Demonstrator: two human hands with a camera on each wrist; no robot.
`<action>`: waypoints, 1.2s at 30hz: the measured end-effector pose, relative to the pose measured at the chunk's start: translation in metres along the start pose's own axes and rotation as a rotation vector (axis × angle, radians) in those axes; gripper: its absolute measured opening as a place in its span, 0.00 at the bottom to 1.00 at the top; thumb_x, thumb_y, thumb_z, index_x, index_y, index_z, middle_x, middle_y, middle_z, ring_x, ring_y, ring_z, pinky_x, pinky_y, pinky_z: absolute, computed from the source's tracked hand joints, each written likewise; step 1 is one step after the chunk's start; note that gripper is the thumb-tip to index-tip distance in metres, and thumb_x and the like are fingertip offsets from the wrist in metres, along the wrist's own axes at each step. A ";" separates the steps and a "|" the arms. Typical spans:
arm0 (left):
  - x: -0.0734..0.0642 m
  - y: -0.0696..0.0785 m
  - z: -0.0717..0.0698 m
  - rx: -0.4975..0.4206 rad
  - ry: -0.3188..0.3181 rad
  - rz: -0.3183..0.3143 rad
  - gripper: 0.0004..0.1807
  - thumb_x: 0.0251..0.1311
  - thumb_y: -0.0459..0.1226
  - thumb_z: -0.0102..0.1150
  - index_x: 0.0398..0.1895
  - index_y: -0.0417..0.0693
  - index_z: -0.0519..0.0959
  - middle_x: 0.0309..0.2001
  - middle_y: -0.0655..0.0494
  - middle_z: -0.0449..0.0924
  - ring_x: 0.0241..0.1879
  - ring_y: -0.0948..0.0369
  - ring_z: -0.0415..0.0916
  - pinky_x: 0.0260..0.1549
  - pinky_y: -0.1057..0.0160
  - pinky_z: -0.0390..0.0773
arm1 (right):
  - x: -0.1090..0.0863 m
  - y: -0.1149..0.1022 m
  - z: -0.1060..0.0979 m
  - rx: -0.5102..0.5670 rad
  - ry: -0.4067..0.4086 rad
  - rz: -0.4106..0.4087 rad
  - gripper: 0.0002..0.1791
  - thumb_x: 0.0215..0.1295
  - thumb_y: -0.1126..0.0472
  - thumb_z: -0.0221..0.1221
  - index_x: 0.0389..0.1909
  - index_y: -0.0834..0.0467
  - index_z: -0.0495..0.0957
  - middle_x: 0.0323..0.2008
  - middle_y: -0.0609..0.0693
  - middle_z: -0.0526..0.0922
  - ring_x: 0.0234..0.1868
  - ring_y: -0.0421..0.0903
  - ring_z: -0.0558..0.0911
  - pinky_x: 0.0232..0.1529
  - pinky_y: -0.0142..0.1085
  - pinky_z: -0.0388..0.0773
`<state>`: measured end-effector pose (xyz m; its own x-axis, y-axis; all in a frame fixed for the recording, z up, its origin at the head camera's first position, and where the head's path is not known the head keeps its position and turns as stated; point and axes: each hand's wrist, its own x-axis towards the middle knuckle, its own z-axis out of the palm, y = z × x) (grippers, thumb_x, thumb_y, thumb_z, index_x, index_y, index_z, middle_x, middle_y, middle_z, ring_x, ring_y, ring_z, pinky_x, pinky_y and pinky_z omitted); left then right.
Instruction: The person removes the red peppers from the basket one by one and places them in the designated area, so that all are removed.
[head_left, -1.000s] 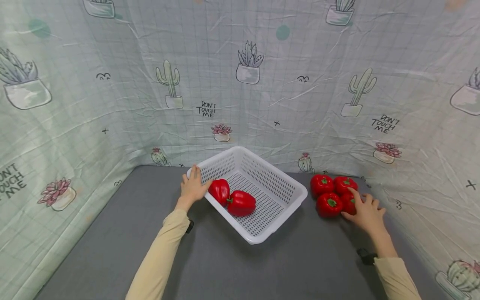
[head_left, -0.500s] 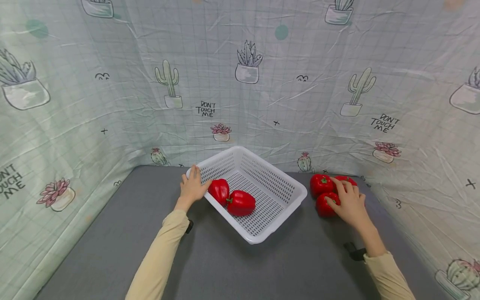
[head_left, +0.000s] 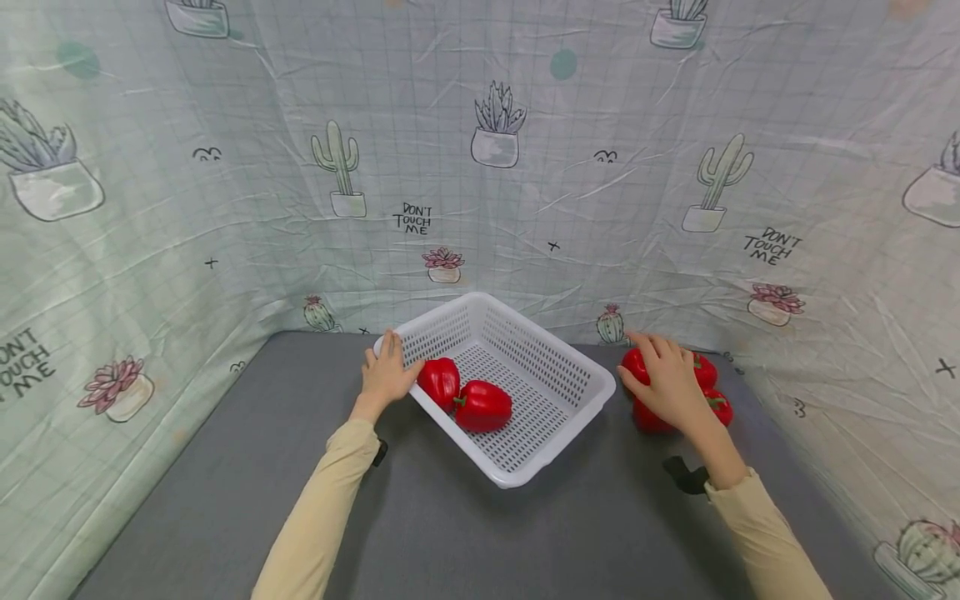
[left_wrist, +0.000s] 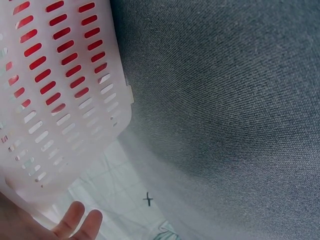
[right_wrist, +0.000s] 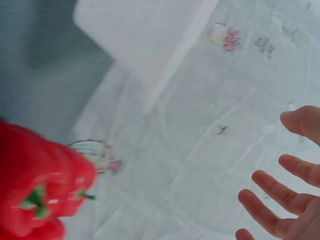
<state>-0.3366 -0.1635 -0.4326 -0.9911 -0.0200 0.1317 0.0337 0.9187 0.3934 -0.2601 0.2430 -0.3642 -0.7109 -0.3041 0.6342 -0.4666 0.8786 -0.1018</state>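
A white perforated plastic basket [head_left: 538,408] stands in the middle with two red bell peppers [head_left: 483,407] inside. My left hand [head_left: 385,379] holds its left corner, thumb over the rim; two of its fingers [left_wrist: 88,225] show below the basket wall [left_wrist: 117,107] in the left wrist view. My right hand [head_left: 667,387] is above a cluster of several red bell peppers [head_left: 705,371] right of the basket, partly covering them. In the right wrist view its fingers [right_wrist: 280,192] are spread, apart from the peppers [right_wrist: 50,175], with nothing held.
A dark grey cloth surface [head_left: 450,533] lies under everything. A pale curtain [head_left: 525,208] printed with cacti hangs behind and along both sides, close behind the basket and the pepper cluster.
My right hand has moved left across the pepper cluster, uncovering the right-hand peppers and covering the left ones. My left hand and the basket stay in place.
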 end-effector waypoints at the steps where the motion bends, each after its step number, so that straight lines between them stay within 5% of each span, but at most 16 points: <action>1: 0.000 0.000 0.000 -0.002 -0.001 0.000 0.43 0.59 0.53 0.42 0.67 0.33 0.45 0.70 0.40 0.39 0.61 0.34 0.44 0.54 0.34 0.52 | 0.004 -0.003 -0.001 0.003 0.006 -0.010 0.31 0.47 0.60 0.64 0.54 0.63 0.67 0.46 0.64 0.73 0.46 0.60 0.69 0.39 0.55 0.61; 18: 0.001 -0.001 0.001 0.002 0.000 -0.001 0.43 0.60 0.52 0.43 0.67 0.33 0.44 0.70 0.41 0.39 0.60 0.35 0.45 0.54 0.34 0.53 | 0.078 -0.049 -0.002 0.061 0.068 -0.060 0.28 0.55 0.58 0.59 0.57 0.60 0.67 0.48 0.60 0.73 0.49 0.59 0.70 0.44 0.55 0.63; 25: 0.002 -0.002 0.002 -0.002 -0.020 -0.006 0.41 0.61 0.51 0.41 0.68 0.34 0.43 0.70 0.42 0.37 0.61 0.36 0.44 0.54 0.35 0.52 | 0.107 -0.074 0.022 0.147 0.065 0.000 0.25 0.57 0.58 0.56 0.57 0.59 0.67 0.49 0.58 0.74 0.49 0.57 0.71 0.46 0.53 0.64; 36: 0.004 -0.003 0.001 0.004 -0.031 -0.015 0.38 0.62 0.48 0.39 0.68 0.34 0.43 0.70 0.43 0.36 0.60 0.37 0.44 0.53 0.36 0.54 | 0.135 -0.117 0.089 0.248 0.021 0.066 0.21 0.60 0.56 0.52 0.55 0.57 0.69 0.50 0.54 0.74 0.51 0.52 0.71 0.47 0.50 0.65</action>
<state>-0.3402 -0.1657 -0.4337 -0.9950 -0.0212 0.0975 0.0188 0.9200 0.3915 -0.3482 0.0668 -0.3350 -0.7340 -0.2395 0.6355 -0.5366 0.7781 -0.3265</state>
